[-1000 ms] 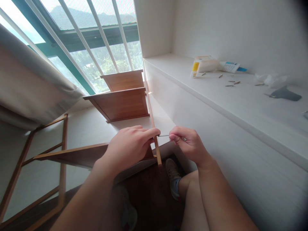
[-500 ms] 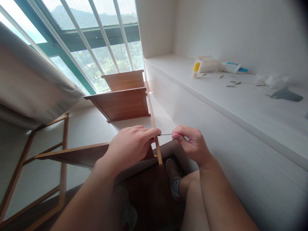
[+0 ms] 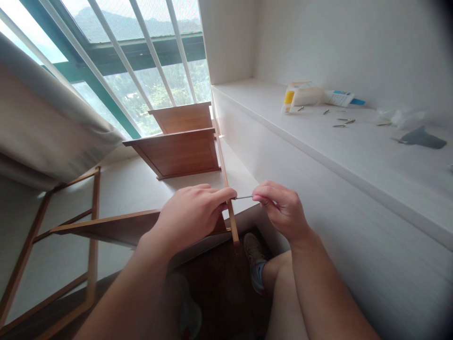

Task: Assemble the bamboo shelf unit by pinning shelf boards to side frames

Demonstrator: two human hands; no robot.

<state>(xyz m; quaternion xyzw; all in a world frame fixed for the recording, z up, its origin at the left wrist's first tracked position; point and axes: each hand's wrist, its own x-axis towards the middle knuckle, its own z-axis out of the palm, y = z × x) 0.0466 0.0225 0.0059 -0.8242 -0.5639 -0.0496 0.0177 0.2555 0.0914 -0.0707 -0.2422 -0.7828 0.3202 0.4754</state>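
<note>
My left hand (image 3: 193, 210) is closed around the wooden upright (image 3: 231, 219) of a brown shelf unit, with its fingers bent over the post. Between thumb and fingers, my right hand (image 3: 281, 205) pinches a thin metal rod (image 3: 244, 197), which looks like a hex key or a screwdriver shaft. The rod's far end meets the side of the post right by my left fingertips. What sits at that contact is too small to make out. Brown shelf boards (image 3: 177, 153) join the post farther back, and another board (image 3: 116, 226) lies under my left wrist.
A white ledge (image 3: 354, 156) on the right carries several small metal screws (image 3: 343, 124), a blue-capped tube (image 3: 339, 98), a clear bag with a yellow label (image 3: 289, 98) and a dark grey piece (image 3: 424, 138). A wooden frame (image 3: 94, 236) and curtain (image 3: 53, 118) stand left.
My right hand has shifted up very slightly, tilting the rod a little. My left hand keeps its place on the post.
</note>
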